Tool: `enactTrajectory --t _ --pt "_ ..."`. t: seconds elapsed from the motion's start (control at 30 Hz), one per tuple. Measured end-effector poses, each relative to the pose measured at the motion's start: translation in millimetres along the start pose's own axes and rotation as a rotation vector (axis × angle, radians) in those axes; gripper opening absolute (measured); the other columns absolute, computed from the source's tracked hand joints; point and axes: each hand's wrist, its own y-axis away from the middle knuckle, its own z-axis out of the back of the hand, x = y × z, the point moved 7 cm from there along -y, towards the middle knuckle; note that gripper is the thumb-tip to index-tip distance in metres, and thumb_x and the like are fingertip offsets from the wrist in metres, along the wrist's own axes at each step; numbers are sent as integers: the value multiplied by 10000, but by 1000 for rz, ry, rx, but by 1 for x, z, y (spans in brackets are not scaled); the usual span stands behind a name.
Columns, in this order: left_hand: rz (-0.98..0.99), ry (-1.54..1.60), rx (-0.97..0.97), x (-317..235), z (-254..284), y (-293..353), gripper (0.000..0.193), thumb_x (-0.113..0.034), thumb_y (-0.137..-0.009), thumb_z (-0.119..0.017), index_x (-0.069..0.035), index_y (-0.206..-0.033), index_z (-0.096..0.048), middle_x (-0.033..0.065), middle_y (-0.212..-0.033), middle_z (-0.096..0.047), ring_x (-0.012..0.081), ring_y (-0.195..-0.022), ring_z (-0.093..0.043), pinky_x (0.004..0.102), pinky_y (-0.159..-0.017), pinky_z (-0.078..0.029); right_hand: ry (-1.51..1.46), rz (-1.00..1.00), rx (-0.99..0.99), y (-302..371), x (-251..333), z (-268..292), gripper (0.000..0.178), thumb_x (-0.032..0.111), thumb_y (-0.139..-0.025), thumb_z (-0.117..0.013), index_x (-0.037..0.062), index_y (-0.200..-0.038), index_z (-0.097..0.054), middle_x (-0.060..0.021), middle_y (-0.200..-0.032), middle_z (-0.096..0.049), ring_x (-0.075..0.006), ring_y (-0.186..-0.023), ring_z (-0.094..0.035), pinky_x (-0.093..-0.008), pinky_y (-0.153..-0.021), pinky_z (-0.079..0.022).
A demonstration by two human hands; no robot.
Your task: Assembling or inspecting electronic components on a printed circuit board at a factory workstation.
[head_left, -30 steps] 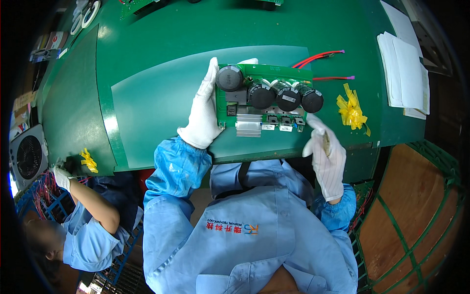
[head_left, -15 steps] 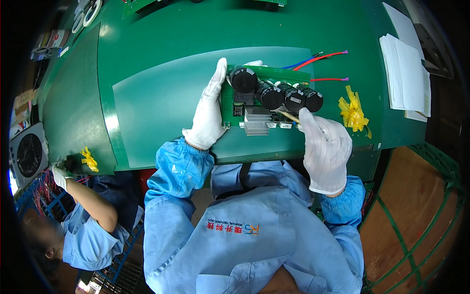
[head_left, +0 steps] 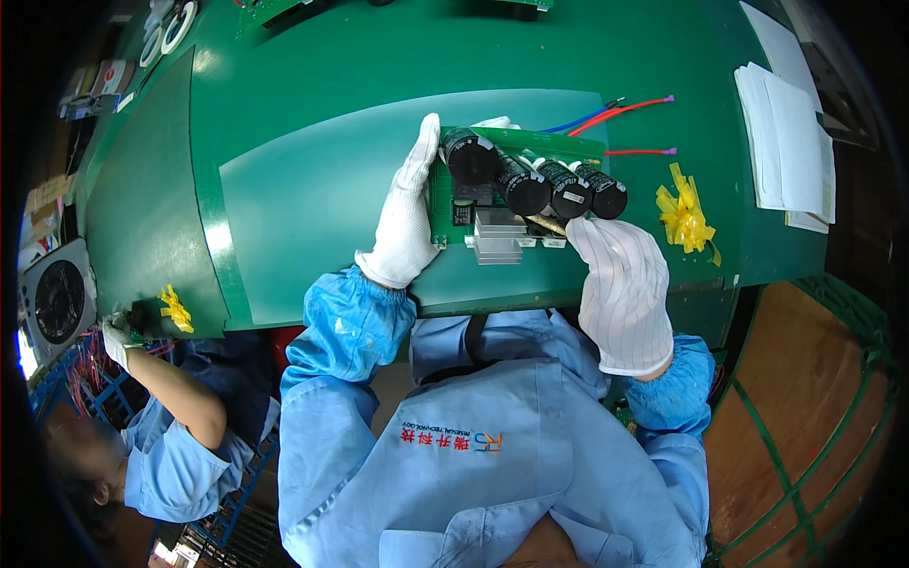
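A green circuit board [head_left: 441, 208] is held up over the table by my gloved left hand [head_left: 402, 218], which grips its left edge; fingertips show behind the top edge. Several large black cylindrical capacitors [head_left: 523, 187] stand out from the board, with a finned silver heat sink [head_left: 498, 239] below them. My gloved right hand [head_left: 625, 289] is closed on a thin brass-coloured tool [head_left: 547, 224], its kind unclear. The tool's tip reaches between the capacitors and the heat sink. Red wires [head_left: 636, 151] and a blue wire [head_left: 578, 121] trail from the board to the right.
A pale translucent mat [head_left: 303, 208] covers part of the green table [head_left: 379, 47]. Yellow strips [head_left: 686, 213] and white papers [head_left: 781, 142] lie at the right. Tape rolls [head_left: 178, 26] and other boards [head_left: 502, 4] are at the far side. A co-worker [head_left: 185, 454] and a fan [head_left: 59, 293] are left.
My right hand has shifted slightly left and turned, bringing the tool flatter and further in beside the heat sink. My left hand and the board are almost unchanged.
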Motion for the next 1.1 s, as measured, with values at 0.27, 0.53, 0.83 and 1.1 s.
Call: enactTrajectory --t 0.27,0.53,0.83,1.1 --pt "-16 40 -25 0 0 -1 681 -542 -1052 -313 17 -1395 -494 151 -1322 -594 230 -1168 -614 365 -1039 -489 160 -20 37 4 -14 8 439 40 -762 -695 25 -1197 -641 -94 -1031 -618 -265 -891 -625 -382 -724 -507" --pt "-25 -20 7 1 2 -1 684 -550 -1052 -297 5 -1400 -495 140 -1332 -592 232 -1184 -609 373 -1034 -493 161 52 -9 -9 -2 24 280 49 -733 -734 43 -1011 -700 -61 -995 -601 -234 -855 -610 -358 -686 -488" --pt "0 -14 5 6 4 -3 697 -561 -1049 -291 6 -1402 -492 142 -1335 -589 239 -1186 -611 380 -1035 -495 157 111 -52 -22 11 25 251 22 -743 -782 25 -975 -688 -73 -1018 -623 -256 -878 -608 -373 -672 -501" --pt "3 -11 6 4 1 -1 690 -558 -1050 -291 3 -1392 -501 143 -1316 -598 240 -1172 -618 389 -1020 -509 113 212 -63 -21 2 21 297 26 -747 -789 -6 -992 -623 -94 -999 -612 -265 -841 -599 -388 -668 -511"
